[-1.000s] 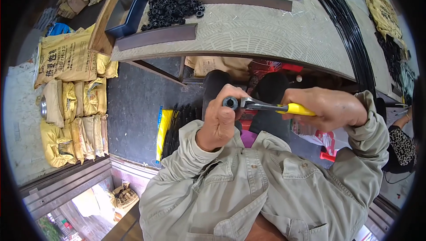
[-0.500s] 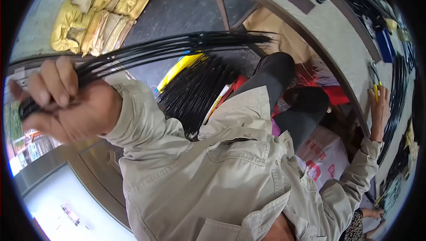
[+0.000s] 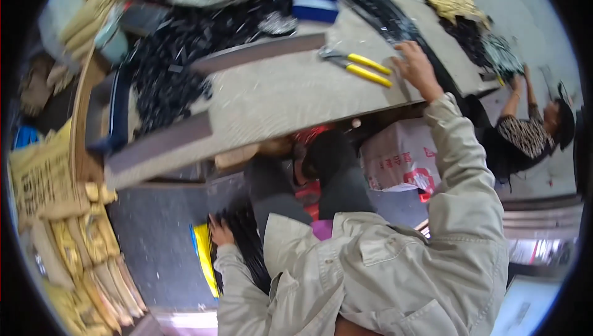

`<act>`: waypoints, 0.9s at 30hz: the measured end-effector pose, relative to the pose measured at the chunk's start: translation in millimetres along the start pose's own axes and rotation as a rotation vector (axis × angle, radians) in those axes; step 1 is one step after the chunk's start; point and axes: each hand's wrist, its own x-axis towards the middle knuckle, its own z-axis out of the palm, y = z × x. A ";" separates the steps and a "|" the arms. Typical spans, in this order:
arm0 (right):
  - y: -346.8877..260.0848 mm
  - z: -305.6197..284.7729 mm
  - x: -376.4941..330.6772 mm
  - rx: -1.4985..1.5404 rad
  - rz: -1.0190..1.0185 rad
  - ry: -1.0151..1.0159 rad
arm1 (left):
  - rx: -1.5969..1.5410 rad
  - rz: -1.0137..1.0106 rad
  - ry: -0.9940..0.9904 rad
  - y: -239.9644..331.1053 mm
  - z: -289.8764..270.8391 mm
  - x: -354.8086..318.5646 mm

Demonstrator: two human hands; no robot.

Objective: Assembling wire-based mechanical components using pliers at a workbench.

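Low at the left, my left hand (image 3: 220,232) rests against a pile of long thin black strips (image 3: 246,237) beside my leg. Its fingers look stretched out rather than wrapped, though they are slightly blurred. A yellow sheet or bag edge (image 3: 205,255) borders the pile. On the worktable, my right hand (image 3: 419,71) is open, its fingers apart, just at the near end of a bundle of black strips (image 3: 377,11). Cutting pliers with yellow handles (image 3: 364,71) lie on the tabletop to its left, free of the hand.
The worktable (image 3: 278,89) carries a heap of short black pieces (image 3: 167,64), metal edge strips and a blue box (image 3: 315,7). Yellow packages (image 3: 92,237) are stacked at left. A white bag (image 3: 398,157) stands under the table. A co-worker (image 3: 525,126) handles strips at right.
My left hand has lowered from a raised position, where it gripped a bundle of black strips, to the pile. My right hand has let go of the pliers. The view has swung toward the table.
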 end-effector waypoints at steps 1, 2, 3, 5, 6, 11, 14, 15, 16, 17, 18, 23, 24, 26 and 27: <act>12.9 -2.4 1.6 -0.080 0.056 -0.001 | 0.061 -0.076 -0.007 10.4 2.7 0.2; 11.6 -6.2 3.7 -0.141 0.077 -0.012 | 0.062 -0.048 0.033 12.0 4.1 -2.7; 17.1 -4.8 6.2 -0.190 0.100 -0.037 | 0.061 -0.024 0.078 20.2 5.1 1.8; 31.8 0.0 8.6 -0.296 0.218 -0.091 | -0.011 0.081 0.093 71.9 -6.1 7.0; 33.3 10.2 13.6 -0.255 0.293 -0.129 | -0.103 0.135 0.072 90.9 -19.6 9.2; -0.7 19.6 20.1 -0.256 0.244 -0.017 | -0.237 0.438 0.128 157.8 -53.4 -0.2; 6.7 15.2 18.1 -0.310 0.286 0.022 | -0.179 0.564 0.124 222.8 -55.9 -24.4; 5.1 17.0 19.3 -0.287 0.329 -0.042 | -0.182 0.638 0.088 237.7 -50.4 -31.9; 6.5 20.7 19.0 -0.281 0.344 -0.031 | -0.185 0.713 0.049 251.1 -44.5 -40.7; 8.6 27.0 18.8 -0.265 0.269 -0.010 | -0.184 0.775 -0.023 260.0 -34.2 -48.8; 8.3 31.0 19.0 -0.248 0.192 0.012 | -0.181 0.834 -0.095 265.0 -23.3 -54.8; 20.6 7.0 14.7 -0.166 0.319 0.025 | -0.086 0.927 -0.239 272.9 -7.7 -63.7; 18.3 6.9 16.0 -0.106 0.368 -0.118 | -0.142 0.873 -0.232 271.5 -8.3 -63.1; 9.8 8.5 13.7 -0.065 0.314 -0.094 | -0.118 0.891 -0.233 269.1 -7.7 -62.0; 6.6 9.6 14.1 -0.079 0.270 -0.114 | -0.100 0.905 -0.234 268.1 -8.1 -61.3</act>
